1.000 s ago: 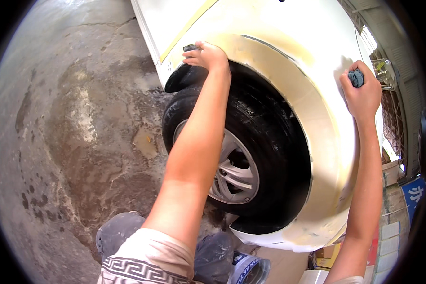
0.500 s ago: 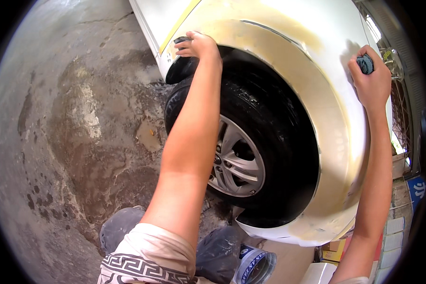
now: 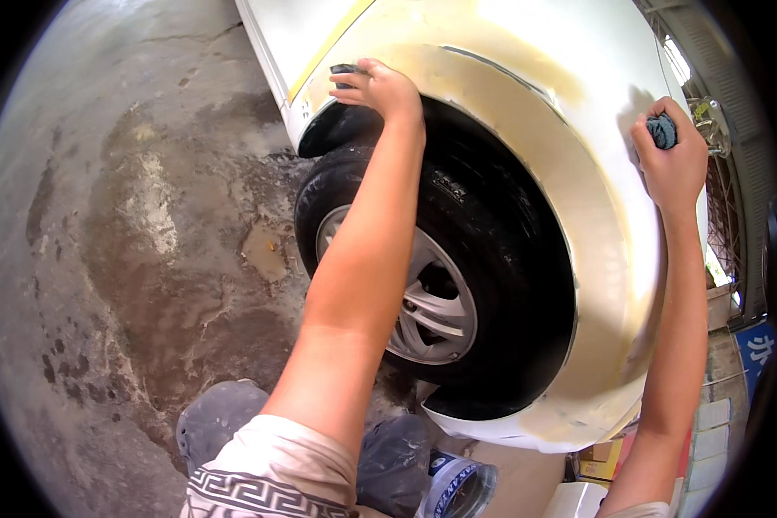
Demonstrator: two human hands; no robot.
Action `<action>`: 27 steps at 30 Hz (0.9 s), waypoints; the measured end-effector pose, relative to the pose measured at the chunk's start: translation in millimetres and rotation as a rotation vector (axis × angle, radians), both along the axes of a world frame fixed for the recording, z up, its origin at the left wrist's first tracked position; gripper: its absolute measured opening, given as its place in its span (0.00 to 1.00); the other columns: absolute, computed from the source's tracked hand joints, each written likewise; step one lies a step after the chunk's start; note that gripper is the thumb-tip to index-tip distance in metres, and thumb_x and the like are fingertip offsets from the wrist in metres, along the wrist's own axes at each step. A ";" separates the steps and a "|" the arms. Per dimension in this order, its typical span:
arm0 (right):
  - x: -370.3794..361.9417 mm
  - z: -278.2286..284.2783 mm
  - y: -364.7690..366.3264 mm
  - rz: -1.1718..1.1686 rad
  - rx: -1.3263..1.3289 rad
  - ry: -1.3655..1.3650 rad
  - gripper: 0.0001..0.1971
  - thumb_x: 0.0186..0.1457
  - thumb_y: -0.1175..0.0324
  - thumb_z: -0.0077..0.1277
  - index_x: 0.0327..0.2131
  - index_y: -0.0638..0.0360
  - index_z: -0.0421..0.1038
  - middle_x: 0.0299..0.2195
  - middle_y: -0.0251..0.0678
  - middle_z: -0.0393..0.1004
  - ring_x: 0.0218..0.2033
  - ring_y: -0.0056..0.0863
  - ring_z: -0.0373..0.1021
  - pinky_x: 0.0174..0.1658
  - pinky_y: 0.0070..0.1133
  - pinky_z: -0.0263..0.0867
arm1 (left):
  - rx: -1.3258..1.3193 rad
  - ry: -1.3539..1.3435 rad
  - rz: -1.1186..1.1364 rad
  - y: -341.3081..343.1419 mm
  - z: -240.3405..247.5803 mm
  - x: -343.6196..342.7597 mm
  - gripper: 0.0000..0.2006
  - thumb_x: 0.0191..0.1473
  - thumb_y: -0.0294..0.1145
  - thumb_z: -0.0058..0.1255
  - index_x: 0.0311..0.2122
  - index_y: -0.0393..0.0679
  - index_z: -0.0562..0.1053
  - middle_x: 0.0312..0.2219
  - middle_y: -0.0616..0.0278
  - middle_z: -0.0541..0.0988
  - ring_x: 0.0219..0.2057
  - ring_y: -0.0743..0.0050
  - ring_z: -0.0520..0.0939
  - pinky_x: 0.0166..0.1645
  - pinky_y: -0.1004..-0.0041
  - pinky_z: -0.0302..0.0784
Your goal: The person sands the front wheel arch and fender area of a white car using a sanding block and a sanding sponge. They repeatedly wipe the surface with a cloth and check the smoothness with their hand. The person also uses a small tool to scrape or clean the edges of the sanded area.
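Left hand (image 3: 388,93) shifted right, grasping dark pad (image 3: 344,69), fingers extended; right hand (image 3: 677,171) clenched round blue-grey cloth (image 3: 662,132). Pad's long axis hidden; bucket (image 3: 445,494) contents unclear.

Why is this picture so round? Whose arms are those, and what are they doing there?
There's no robot: those are one person's bare arms. A wide camera on their head looks down, so straight edges bend. In front is a white car body with a yellowish-cream band curving around a black rubber tyre. The left grip, a hand, has its fingers on a dark, flat-looking piece by the arch. The right grip holds a crumpled blue-grey bundle, perhaps cloth. A round blue-and-white bucket stands below.
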State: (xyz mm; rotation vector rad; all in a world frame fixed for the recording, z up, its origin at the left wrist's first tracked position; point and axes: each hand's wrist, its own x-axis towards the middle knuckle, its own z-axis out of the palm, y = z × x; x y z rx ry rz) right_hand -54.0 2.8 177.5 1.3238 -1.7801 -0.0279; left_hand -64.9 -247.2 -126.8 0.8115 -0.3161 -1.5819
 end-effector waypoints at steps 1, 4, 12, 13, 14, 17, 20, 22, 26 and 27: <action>0.0 -0.5 0.3 0.003 0.005 -0.010 0.13 0.53 0.57 0.64 0.38 0.51 0.80 0.28 0.35 0.81 0.29 0.34 0.78 0.36 0.28 0.72 | -0.001 -0.040 -0.116 -4.7 -3.3 0.0 0.40 0.79 0.49 0.27 0.77 0.32 0.26 0.75 0.29 0.16 0.79 0.32 0.24 0.81 0.45 0.33; -1.0 -1.2 -0.5 -0.012 -0.014 -0.037 0.13 0.53 0.57 0.65 0.38 0.51 0.80 0.28 0.35 0.81 0.30 0.34 0.78 0.37 0.29 0.73 | -0.240 -0.161 -0.128 63.7 39.1 12.6 0.41 0.79 0.46 0.30 0.77 0.31 0.25 0.74 0.29 0.15 0.78 0.30 0.23 0.81 0.45 0.31; -2.3 -2.4 0.7 0.012 -0.024 -0.039 0.13 0.52 0.58 0.65 0.38 0.51 0.80 0.29 0.35 0.81 0.30 0.31 0.78 0.37 0.28 0.73 | -0.117 0.226 -0.126 86.1 55.1 25.6 0.40 0.79 0.44 0.30 0.77 0.33 0.25 0.77 0.32 0.23 0.79 0.34 0.32 0.81 0.45 0.34; -1.6 -2.4 0.4 -0.001 -0.048 -0.090 0.12 0.53 0.58 0.65 0.38 0.52 0.80 0.29 0.35 0.81 0.30 0.31 0.78 0.36 0.27 0.73 | -0.022 0.226 -0.134 44.2 30.6 20.2 0.39 0.79 0.47 0.28 0.78 0.34 0.27 0.78 0.34 0.24 0.80 0.37 0.34 0.81 0.46 0.37; -0.4 -2.6 0.4 0.010 -0.030 -0.066 0.12 0.53 0.59 0.65 0.38 0.52 0.80 0.29 0.35 0.81 0.30 0.31 0.78 0.36 0.27 0.72 | 0.135 -0.017 -0.076 7.0 9.0 16.4 0.41 0.78 0.51 0.28 0.78 0.34 0.28 0.78 0.35 0.22 0.80 0.36 0.31 0.81 0.45 0.38; 4.7 -4.5 0.5 0.058 0.008 -0.061 0.10 0.53 0.62 0.64 0.36 0.53 0.79 0.28 0.36 0.80 0.29 0.30 0.76 0.36 0.27 0.71 | 0.168 -0.037 -0.173 -33.2 -18.9 7.3 0.42 0.78 0.51 0.30 0.78 0.33 0.29 0.76 0.31 0.19 0.79 0.34 0.25 0.81 0.46 0.32; 9.1 -6.1 -1.2 0.068 0.006 -0.014 0.10 0.51 0.63 0.63 0.35 0.54 0.78 0.29 0.36 0.79 0.30 0.33 0.76 0.36 0.27 0.71 | -0.010 -0.044 -0.116 36.8 22.3 7.7 0.42 0.78 0.47 0.33 0.78 0.31 0.29 0.76 0.29 0.18 0.78 0.30 0.23 0.81 0.46 0.28; 10.5 -6.7 -2.3 0.058 0.016 0.005 0.10 0.51 0.64 0.64 0.36 0.54 0.78 0.29 0.36 0.79 0.30 0.33 0.77 0.37 0.28 0.71 | -0.304 -0.042 -0.090 109.3 61.4 11.0 0.42 0.79 0.43 0.36 0.77 0.30 0.27 0.75 0.28 0.17 0.78 0.28 0.21 0.80 0.45 0.26; 9.7 -6.5 -2.4 0.081 0.018 -0.010 0.10 0.51 0.65 0.64 0.36 0.56 0.77 0.29 0.36 0.79 0.31 0.32 0.77 0.39 0.28 0.72 | -0.376 0.276 -0.133 135.2 70.2 12.6 0.43 0.78 0.41 0.39 0.77 0.30 0.26 0.74 0.28 0.14 0.77 0.28 0.19 0.80 0.44 0.26; 9.1 -6.2 -2.3 0.044 0.003 -0.042 0.10 0.51 0.65 0.64 0.35 0.56 0.76 0.29 0.36 0.78 0.31 0.32 0.77 0.39 0.27 0.72 | -0.380 -0.089 -0.177 94.4 49.9 8.1 0.43 0.79 0.43 0.37 0.77 0.30 0.26 0.74 0.26 0.15 0.77 0.27 0.20 0.80 0.44 0.27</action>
